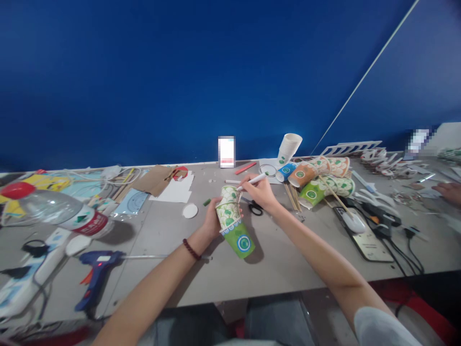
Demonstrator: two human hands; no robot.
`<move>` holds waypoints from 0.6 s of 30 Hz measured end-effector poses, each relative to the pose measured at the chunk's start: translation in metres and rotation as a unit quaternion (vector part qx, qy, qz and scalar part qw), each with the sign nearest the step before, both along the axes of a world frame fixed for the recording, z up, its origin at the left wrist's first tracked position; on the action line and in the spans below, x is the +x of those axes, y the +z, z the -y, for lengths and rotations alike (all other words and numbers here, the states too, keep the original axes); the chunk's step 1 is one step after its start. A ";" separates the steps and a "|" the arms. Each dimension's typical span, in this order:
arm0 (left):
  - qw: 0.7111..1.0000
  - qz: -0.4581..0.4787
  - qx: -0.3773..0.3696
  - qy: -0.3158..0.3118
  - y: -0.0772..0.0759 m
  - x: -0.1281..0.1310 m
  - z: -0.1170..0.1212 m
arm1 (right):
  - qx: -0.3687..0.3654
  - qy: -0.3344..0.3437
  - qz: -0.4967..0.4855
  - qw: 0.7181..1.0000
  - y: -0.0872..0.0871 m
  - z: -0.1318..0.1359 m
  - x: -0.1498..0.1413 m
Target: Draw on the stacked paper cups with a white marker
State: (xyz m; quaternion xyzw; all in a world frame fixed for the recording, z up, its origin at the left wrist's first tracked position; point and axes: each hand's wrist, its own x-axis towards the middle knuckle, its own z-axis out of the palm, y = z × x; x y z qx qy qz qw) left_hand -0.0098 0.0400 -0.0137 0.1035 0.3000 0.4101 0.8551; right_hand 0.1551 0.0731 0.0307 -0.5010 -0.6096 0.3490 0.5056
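Note:
My left hand [212, 215] is wrapped round a column of green-and-white patterned paper cups [229, 216], which tilts over the table with a solid green cup at its lower end. In my right hand [262, 193] is a white pen [257, 179], its lower end at the upper cup's side near the rim. Whether the tip touches the cup, I cannot tell. Black-handled scissors [255, 208] lie just under my right hand, partly hidden. Left of the cups are a white paper disc [190, 210] and a small green piece [207, 202].
At left stand a water bottle [68, 211], a blue glue gun [99, 274] and a power strip [36, 269]. To the right are more paper cups [313, 192], wooden sticks [292, 197] and a phone [370, 245] with cables. Another person's hand [450, 192] rests at far right.

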 end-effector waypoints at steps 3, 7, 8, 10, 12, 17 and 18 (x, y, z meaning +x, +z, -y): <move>1.000 -0.006 0.001 0.003 0.001 0.000 0.000 | 0.001 0.002 -0.011 1.000 -0.001 -0.001 0.000; 1.000 -0.006 0.000 0.002 0.000 0.000 0.001 | 0.006 0.001 -0.031 1.000 -0.002 -0.002 -0.001; 1.000 -0.004 0.001 0.000 0.000 0.000 0.001 | 0.008 0.001 -0.029 1.000 -0.002 -0.002 -0.001; 1.000 -0.003 0.001 -0.004 -0.002 -0.001 0.000 | 0.011 0.004 -0.021 1.000 -0.001 -0.001 0.000; 1.000 -0.002 0.000 -0.005 -0.004 -0.001 -0.001 | 0.008 0.006 -0.012 1.000 -0.001 -0.001 0.000; 1.000 0.001 0.005 0.000 -0.005 -0.002 -0.001 | -0.002 0.006 -0.019 1.000 -0.002 -0.001 0.000; 1.000 0.002 0.007 -0.002 -0.005 -0.002 -0.001 | -0.003 0.004 -0.024 1.000 -0.002 -0.001 0.000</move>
